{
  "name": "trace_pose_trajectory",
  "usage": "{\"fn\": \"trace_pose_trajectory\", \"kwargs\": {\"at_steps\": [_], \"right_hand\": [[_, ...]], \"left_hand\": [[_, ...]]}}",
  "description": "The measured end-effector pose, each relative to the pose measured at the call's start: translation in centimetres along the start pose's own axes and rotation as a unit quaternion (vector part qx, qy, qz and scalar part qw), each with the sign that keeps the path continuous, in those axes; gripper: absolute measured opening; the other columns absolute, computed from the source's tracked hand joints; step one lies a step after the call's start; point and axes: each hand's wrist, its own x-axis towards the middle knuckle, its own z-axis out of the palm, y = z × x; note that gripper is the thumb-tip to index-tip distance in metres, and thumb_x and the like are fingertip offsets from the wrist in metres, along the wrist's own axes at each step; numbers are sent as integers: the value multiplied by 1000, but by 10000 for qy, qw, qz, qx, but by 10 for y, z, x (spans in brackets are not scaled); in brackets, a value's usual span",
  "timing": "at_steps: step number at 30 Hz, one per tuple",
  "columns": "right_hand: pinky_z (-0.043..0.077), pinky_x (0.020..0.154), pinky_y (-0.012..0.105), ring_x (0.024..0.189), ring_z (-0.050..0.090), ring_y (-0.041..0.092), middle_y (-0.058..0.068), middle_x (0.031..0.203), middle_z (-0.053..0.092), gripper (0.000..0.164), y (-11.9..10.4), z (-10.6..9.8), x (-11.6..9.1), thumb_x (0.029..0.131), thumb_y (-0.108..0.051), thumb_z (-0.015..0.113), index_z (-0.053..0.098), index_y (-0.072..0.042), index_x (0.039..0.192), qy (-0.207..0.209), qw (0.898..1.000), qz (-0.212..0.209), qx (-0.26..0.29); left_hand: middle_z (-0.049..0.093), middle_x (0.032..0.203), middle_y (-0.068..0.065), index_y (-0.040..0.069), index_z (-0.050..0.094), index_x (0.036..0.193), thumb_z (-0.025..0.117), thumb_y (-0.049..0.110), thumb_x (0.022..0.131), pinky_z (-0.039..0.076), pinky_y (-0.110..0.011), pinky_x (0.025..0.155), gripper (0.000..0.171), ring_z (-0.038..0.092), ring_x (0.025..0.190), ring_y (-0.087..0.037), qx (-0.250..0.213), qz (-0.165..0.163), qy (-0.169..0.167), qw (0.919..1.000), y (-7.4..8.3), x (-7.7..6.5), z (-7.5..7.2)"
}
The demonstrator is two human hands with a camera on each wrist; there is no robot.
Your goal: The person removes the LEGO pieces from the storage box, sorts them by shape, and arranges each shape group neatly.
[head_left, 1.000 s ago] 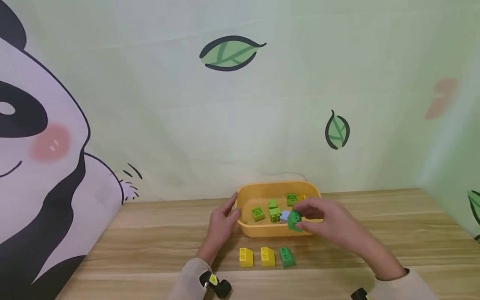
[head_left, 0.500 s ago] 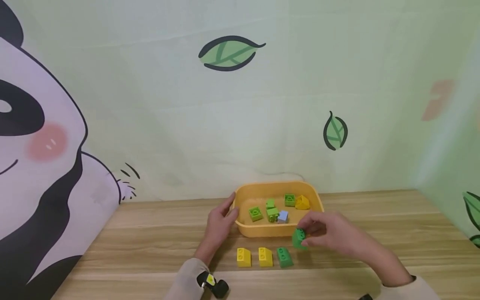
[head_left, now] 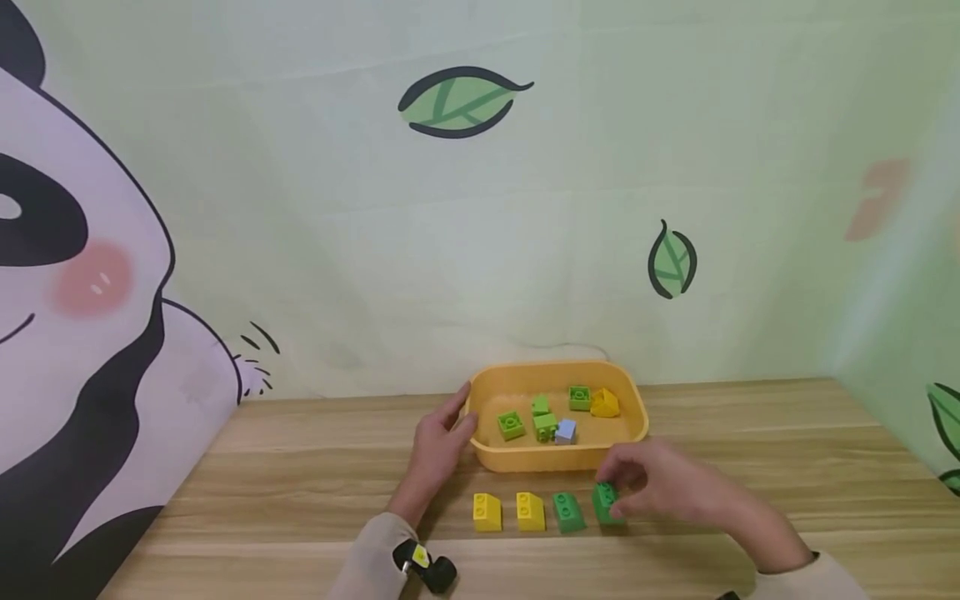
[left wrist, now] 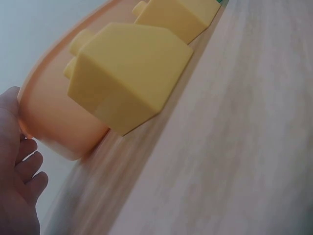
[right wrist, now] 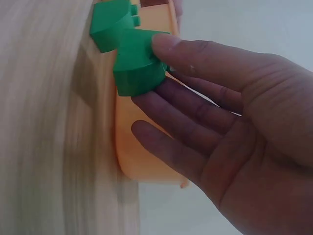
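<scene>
My right hand [head_left: 667,483] pinches a dark green slope brick [head_left: 606,504] between thumb and fingers, upright at the right end of a row on the table. Whether its base touches the wood I cannot tell. To its left, another green slope brick [head_left: 568,512] and two yellow slope bricks, one at the left end [head_left: 487,512] and one in the middle [head_left: 530,512], stand apart with studs up. My left hand [head_left: 438,446] holds the left end of an orange-yellow bin [head_left: 525,458], thumb at the rim. In the right wrist view the pinched brick [right wrist: 139,63] hides part of the bin.
Inside the bin lie several light green bricks, such as one near the left [head_left: 512,426], plus a light blue brick [head_left: 566,432] and a yellow brick [head_left: 604,403]. A wall sheet with leaf prints [head_left: 457,104] hangs right behind the wooden table [head_left: 300,483].
My right hand has carried the green slope brick from over the bin's front rim down to the right end of the row. My left hand has stayed at the bin.
</scene>
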Motion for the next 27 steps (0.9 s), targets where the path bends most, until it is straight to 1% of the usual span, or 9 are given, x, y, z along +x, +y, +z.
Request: {"fn": "trace_pose_trajectory", "kwargs": {"at_steps": [4, 10, 13, 22, 25, 27], "right_hand": [[61, 82, 30, 92, 68, 19, -3, 102, 74, 29, 5, 2, 1, 84, -6, 89, 73, -7, 108, -6, 10000, 56, 41], [61, 83, 34, 92, 66, 20, -2, 101, 71, 31, 11, 3, 4, 83, -6, 90, 74, -6, 109, -19, 9994, 336, -31], [61, 83, 35, 93, 66, 20, -2, 101, 71, 32, 14, 3, 5, 83, -6, 90, 74, -6, 110, -39, 9992, 401, -49], [60, 81, 30, 93, 66, 18, -4, 101, 72, 33, 18, 6, 6, 82, -6, 91, 74, -6, 110, -15, 9997, 144, -192], [60, 82, 32, 94, 66, 17, -4, 103, 72, 35, 18, 7, 6, 81, -7, 92, 74, -6, 111, -5, 9996, 113, -241], [61, 86, 36, 96, 67, 18, -2, 106, 73, 37, 16, 7, 7, 81, -9, 92, 74, -6, 113, 1, 9995, 133, -274]], "left_hand": [[52, 158, -10, 1, 54, 153, 63, 9, 104, 38, -46, 120, 50, 45, 148, -30, -30, -16, -14, 10000, 0, 0, 0], [51, 158, -10, 1, 54, 154, 63, 9, 105, 37, -46, 121, 50, 45, 149, -30, -55, -64, -2, 10000, 2, -1, -1], [51, 158, -10, 1, 54, 153, 63, 8, 104, 37, -46, 121, 50, 45, 148, -30, -65, -65, 6, 10000, 2, -1, 0], [51, 158, -11, 1, 52, 154, 63, 8, 105, 37, -45, 121, 51, 44, 149, -29, -87, -36, -63, 9999, 1, 0, 0], [51, 159, -11, 1, 52, 155, 63, 8, 105, 37, -45, 121, 51, 44, 149, -29, -87, -37, -80, 9999, 1, 0, -1], [51, 158, -11, 1, 52, 155, 63, 8, 105, 37, -44, 121, 51, 44, 149, -28, -102, -41, -74, 9999, 1, 0, -1]]}}
